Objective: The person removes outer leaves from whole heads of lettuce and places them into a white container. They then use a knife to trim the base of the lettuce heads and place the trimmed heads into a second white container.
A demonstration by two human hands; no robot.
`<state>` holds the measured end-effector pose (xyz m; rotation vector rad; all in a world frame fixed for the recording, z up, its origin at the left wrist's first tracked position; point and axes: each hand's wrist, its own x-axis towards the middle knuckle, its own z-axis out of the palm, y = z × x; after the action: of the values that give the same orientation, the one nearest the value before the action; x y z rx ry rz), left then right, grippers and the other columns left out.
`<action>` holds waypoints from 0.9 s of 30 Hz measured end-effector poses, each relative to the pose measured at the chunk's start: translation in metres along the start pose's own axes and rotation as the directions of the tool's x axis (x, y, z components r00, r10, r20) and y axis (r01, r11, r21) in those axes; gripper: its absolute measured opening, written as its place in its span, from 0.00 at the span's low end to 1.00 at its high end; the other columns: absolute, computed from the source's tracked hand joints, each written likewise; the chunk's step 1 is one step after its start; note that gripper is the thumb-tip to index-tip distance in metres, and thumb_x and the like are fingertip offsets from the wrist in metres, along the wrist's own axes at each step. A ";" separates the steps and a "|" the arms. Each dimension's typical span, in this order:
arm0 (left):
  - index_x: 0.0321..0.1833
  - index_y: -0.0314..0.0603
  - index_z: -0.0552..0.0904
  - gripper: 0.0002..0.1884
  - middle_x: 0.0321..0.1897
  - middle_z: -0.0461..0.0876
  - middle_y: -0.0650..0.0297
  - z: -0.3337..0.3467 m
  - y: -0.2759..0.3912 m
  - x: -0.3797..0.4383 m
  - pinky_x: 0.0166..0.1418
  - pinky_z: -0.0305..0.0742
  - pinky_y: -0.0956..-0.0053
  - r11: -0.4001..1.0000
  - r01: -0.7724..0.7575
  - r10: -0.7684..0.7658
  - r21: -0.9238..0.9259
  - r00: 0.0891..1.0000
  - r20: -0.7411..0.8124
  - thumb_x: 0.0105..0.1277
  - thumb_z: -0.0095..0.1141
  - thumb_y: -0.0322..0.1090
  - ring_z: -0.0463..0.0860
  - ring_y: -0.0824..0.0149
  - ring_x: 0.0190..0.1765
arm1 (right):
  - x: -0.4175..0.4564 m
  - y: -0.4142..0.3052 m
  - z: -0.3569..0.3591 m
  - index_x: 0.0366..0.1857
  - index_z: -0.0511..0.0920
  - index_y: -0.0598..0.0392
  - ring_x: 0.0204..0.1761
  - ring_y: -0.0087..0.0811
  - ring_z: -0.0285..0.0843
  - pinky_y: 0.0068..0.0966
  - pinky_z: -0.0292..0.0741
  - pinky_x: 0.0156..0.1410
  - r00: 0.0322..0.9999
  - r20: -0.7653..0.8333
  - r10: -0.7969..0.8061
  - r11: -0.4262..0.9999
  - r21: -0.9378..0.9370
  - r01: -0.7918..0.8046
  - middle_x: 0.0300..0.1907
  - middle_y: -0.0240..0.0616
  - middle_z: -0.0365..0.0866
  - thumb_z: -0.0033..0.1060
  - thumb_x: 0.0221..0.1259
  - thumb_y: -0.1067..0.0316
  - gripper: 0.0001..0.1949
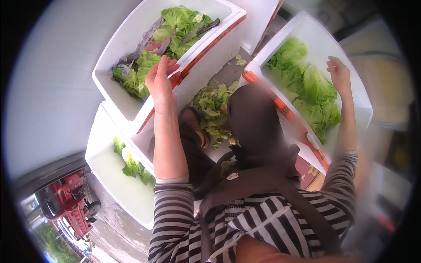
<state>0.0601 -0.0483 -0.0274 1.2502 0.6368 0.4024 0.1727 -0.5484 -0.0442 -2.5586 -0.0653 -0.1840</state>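
My left hand (pixel 161 80) is raised over the near rim of a white foam box (pixel 131 42), its fingers loosely curved and holding nothing. In that box are lettuce heads (pixel 148 62), crumpled paper (pixel 149 36) and a knife (pixel 208 27) with a dark handle, lying against the orange-taped side. My right hand (pixel 340 75) hovers over the far side of a second foam box (pixel 357 95), with fingers loosely bent and nothing visible in them. Green leaf lettuce (pixel 306 82) fills much of this second box. Whether either hand touches a box wall is hard to tell.
Between the boxes, a pile of lettuce trimmings (pixel 213 110) lies on the floor near my foot (pixel 196 126). A third foam box (pixel 120 187) at lower left holds a few lettuces (pixel 131 164). Beyond it stands a red vehicle (pixel 72 197). Another foam box (pixel 256 23) stands behind.
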 end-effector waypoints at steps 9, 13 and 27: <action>0.48 0.24 0.79 0.18 0.42 0.83 0.50 -0.026 0.024 0.000 0.49 0.80 0.66 0.988 -0.080 0.070 -0.130 0.994 -0.081 0.68 0.58 0.37 0.83 0.58 0.47 | -0.066 -0.348 0.205 0.52 0.82 0.50 0.54 0.43 0.79 0.38 0.77 0.55 -0.238 0.947 -0.215 0.510 0.317 0.800 0.49 0.43 0.83 0.61 0.57 0.65 0.18; 0.43 0.26 0.80 0.15 0.37 0.84 0.53 -0.027 0.027 0.008 0.43 0.79 0.71 0.972 -0.095 0.070 -0.215 0.990 -0.122 0.68 0.58 0.37 0.84 0.64 0.42 | -0.130 -0.345 0.333 0.49 0.84 0.48 0.49 0.42 0.82 0.37 0.78 0.49 -0.428 0.869 0.247 0.211 0.382 0.899 0.46 0.40 0.85 0.64 0.54 0.63 0.17; 0.43 0.30 0.81 0.14 0.36 0.84 0.57 -0.024 0.029 0.010 0.45 0.79 0.70 0.935 0.071 -0.064 -0.348 0.997 0.030 0.67 0.58 0.37 0.83 0.65 0.42 | -0.206 -0.271 0.416 0.48 0.83 0.52 0.41 0.41 0.83 0.34 0.80 0.41 -0.225 0.974 0.027 0.204 0.215 0.955 0.41 0.42 0.85 0.65 0.54 0.63 0.17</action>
<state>0.0534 -0.0162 -0.0062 0.8897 0.5625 0.4255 -0.0060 -0.0956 -0.2725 -2.3498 -2.4451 1.5860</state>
